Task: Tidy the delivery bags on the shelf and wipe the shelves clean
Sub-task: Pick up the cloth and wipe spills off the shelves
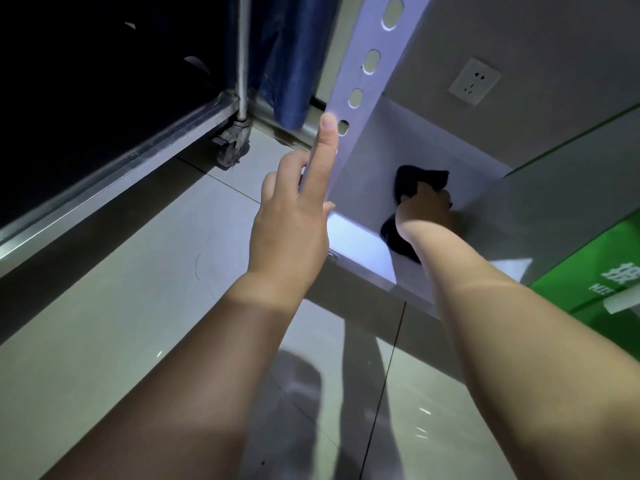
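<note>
Right hand (427,211) clamped on the dark cloth (420,180), pressed on the low shelf (478,181) just right of the upright (360,109); left hand (294,216) spread against that upright; green delivery bag (595,268) lies further right

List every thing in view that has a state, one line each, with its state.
left hand: open, index finger stretched along the shelf upright, holding nothing
right hand: fingers closed on the dark cloth, pressed onto the shelf
dark cloth: crumpled, lying on the shelf under the hand
shelf: bare where the cloth works
shelf upright: standing, holes unused
green bag: on the shelf at the right, partly out of frame
wall socket: nothing plugged in
</note>
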